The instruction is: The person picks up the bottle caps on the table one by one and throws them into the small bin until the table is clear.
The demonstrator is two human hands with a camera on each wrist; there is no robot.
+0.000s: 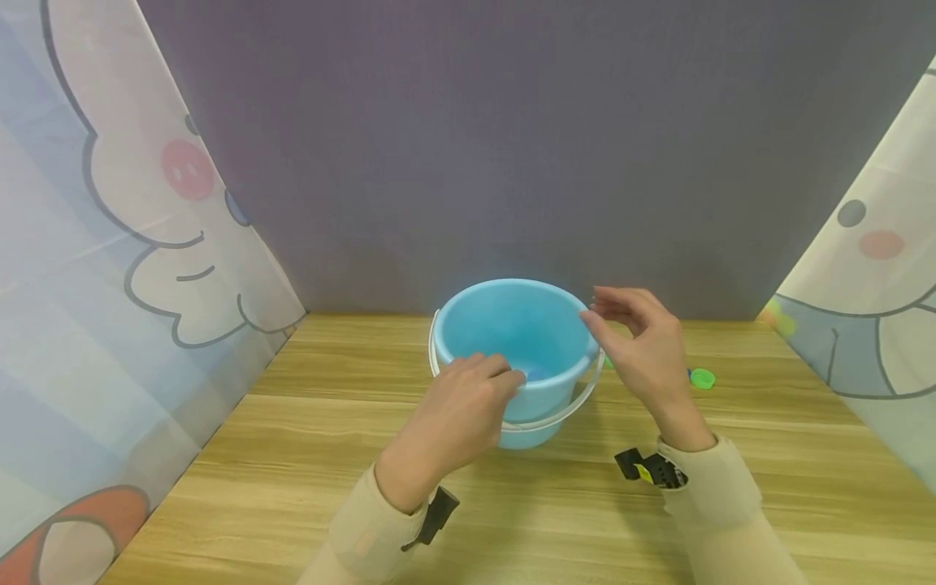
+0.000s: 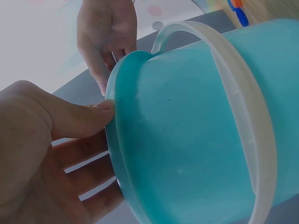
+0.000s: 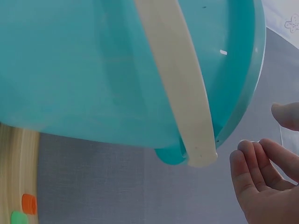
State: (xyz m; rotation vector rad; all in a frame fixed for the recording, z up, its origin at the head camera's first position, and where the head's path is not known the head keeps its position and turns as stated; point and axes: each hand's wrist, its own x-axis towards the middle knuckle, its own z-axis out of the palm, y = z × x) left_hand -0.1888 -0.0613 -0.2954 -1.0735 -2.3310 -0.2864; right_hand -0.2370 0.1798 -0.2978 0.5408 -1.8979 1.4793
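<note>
A light blue bucket (image 1: 512,313) stands on the wooden table in the head view, its white handle (image 1: 559,416) hanging down at the near side. My left hand (image 1: 468,406) pinches the near rim; in the left wrist view the thumb (image 2: 88,119) lies on the outer side of the rim, with the fingers behind it, inside the bucket. Just off the right side of the rim is my right hand (image 1: 647,349). In the right wrist view its thumb and fingers (image 3: 257,172) are apart, hold nothing and do not touch the bucket. Something blue shows at the bucket's bottom, mostly hidden.
A small green ring-like piece (image 1: 703,379) lies on the table (image 1: 329,455) to the right, beside a bit of blue. Orange (image 3: 29,204) and green pieces appear in the right wrist view. A grey panel (image 1: 512,146) rises behind; printed cloths hang at both sides.
</note>
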